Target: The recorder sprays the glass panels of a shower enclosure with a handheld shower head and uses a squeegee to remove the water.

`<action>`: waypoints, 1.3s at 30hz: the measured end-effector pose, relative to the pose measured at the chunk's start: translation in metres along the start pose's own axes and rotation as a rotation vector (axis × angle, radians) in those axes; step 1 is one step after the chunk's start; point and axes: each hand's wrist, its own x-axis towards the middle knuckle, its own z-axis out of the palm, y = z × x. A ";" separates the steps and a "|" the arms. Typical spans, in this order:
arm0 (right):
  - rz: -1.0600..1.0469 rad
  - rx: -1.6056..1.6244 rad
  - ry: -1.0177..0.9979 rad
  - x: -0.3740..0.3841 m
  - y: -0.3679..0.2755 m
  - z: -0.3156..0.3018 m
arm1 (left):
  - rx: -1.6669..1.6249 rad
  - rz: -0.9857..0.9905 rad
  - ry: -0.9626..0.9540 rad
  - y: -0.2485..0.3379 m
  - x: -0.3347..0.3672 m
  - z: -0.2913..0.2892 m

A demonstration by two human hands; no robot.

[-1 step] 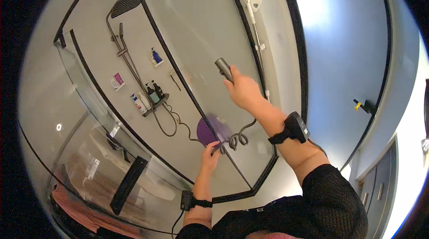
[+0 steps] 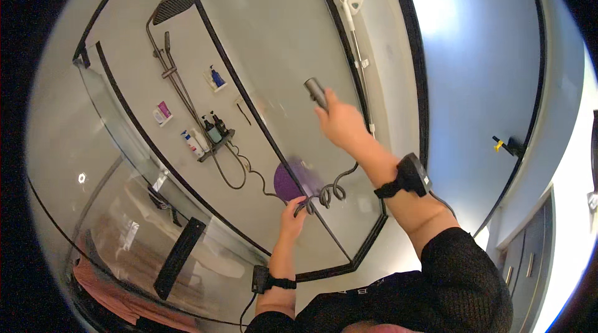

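My right hand [image 2: 346, 124] is wrapped round a grey handheld sprayer [image 2: 315, 92], raised before a black-framed glass shower panel [image 2: 268, 34]. The sprayer's head points up and left toward the glass. Lower down, my left hand [image 2: 291, 216] has its fingers closed at a grey coiled hose [image 2: 325, 196], beside the black upright edge of the panel. The hose loops from there to the right, passing behind my right forearm. It also runs left toward a bottle shelf. A round purple mat [image 2: 288, 183] shows through the glass just above my left hand.
Inside the shower are a dark rain head [image 2: 176, 6], a hand shower on a rail and a shelf [image 2: 217, 145] with several bottles. A white long-handled tool [image 2: 350, 15] stands to the right. A black bar handle [image 2: 179, 258] is on the glass at lower left.
My right hand and the sprayer have shifted slightly to the right. My left hand stays in the same place at the hose.
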 end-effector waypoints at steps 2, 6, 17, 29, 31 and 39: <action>0.059 -0.014 0.062 0.013 0.026 0.004 | 0.002 0.018 -0.012 -0.003 0.000 0.002; 0.142 -0.053 0.114 0.017 0.062 0.008 | -0.097 -0.369 -0.142 0.026 0.005 0.002; 0.187 -0.036 -0.143 -0.040 0.067 0.041 | -0.118 -0.304 -0.125 -0.003 -0.020 0.002; 0.288 -0.039 -0.428 -0.151 0.131 0.115 | 0.504 -0.400 -0.475 -0.015 -0.070 -0.011; 0.457 -0.044 -0.433 -0.175 0.175 0.137 | 0.484 -0.267 -0.412 -0.024 -0.077 -0.014; 0.441 -0.008 -0.719 -0.273 0.165 0.168 | 0.677 -0.329 -0.592 -0.045 -0.096 -0.006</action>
